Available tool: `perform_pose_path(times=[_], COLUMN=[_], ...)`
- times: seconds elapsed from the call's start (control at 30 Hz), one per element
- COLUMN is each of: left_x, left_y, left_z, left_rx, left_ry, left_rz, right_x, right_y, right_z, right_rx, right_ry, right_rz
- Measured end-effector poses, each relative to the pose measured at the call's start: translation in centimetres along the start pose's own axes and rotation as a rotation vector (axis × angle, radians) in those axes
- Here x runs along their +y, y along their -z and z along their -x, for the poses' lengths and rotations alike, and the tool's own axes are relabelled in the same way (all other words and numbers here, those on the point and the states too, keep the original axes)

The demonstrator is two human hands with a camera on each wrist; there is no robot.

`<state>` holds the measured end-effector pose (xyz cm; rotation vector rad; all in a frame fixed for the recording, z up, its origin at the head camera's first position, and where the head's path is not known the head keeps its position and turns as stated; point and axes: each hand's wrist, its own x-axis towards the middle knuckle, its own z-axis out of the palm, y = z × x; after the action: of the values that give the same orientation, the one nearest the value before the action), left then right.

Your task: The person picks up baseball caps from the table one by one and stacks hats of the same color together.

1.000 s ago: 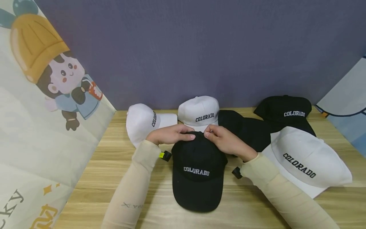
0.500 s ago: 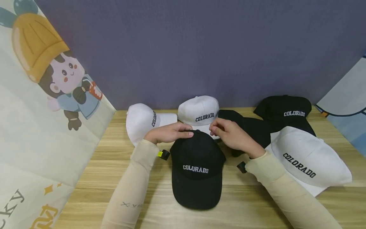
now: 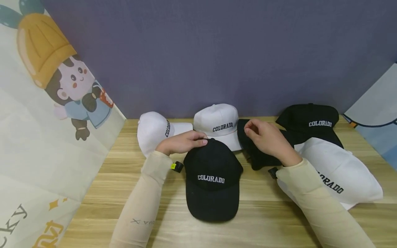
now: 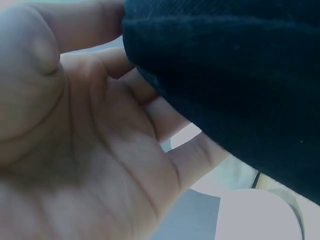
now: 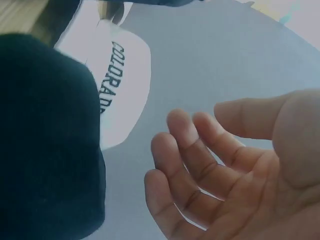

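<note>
Black COLORADO baseball cap (image 3: 214, 165) is pinched near the top of its crown by the left hand (image 3: 180, 143), its thumb on the near side and its other fingers passing behind the cloth. Held in front of the person at the middle of the surface (image 3: 124, 196), the cap has its brim pointing toward the wearer of the head camera and its white lettering nearly level; whether the brim touches the wood grain below cannot be told. The right hand (image 3: 270, 139) is well apart from that cap, its fingers loosely bent, with a gap to the thumb in the right wrist view. Below it lies a second black cap (image 3: 260, 158), partly hidden by the hand.

Just beyond the held cap sits a white COLORADO cap (image 3: 215, 117), brim forward. To its left, a white cap on its side (image 3: 152, 132) has its brim turned right. At the right, a large-looking white cap (image 3: 350, 175) is partly covered by the right sleeve (image 3: 325, 199), and behind it stands a black cap with white lettering (image 3: 310, 115). A grey-purple wall (image 3: 217, 51) closes the back, and a cartoon-printed panel (image 3: 24, 113) rises at the left
</note>
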<state>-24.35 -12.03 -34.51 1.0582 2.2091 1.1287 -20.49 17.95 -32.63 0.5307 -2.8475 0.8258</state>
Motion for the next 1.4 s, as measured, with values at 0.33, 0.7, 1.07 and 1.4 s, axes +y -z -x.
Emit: perform_pose_path(times=[0.33,0.7,1.07,1.4], left_x=[-0.2,-0.2,0.1,0.0], left_y=[0.1,0.0,-0.2,-0.2], left_z=[0.0,-0.1,-0.3,-0.2], left_rx=[0.071,0.087,0.097,0.102], left_ry=[0.056,0.052,0.070,0.041], left_rz=[-0.005,-0.050,-0.059,-0.106], right_x=[0.9,0.9,1.7,1.4], right_y=[-1.3,-4.4,-5.6,-6.2], right_z=[-0.4,-0.2,0.0,-0.1], right_rx=[0.003,-0.077,-0.074,-0.084], right_ry=[0.044,0.091,0.110,0.089], right_rz=[0.114,0.454,0.523,0.621])
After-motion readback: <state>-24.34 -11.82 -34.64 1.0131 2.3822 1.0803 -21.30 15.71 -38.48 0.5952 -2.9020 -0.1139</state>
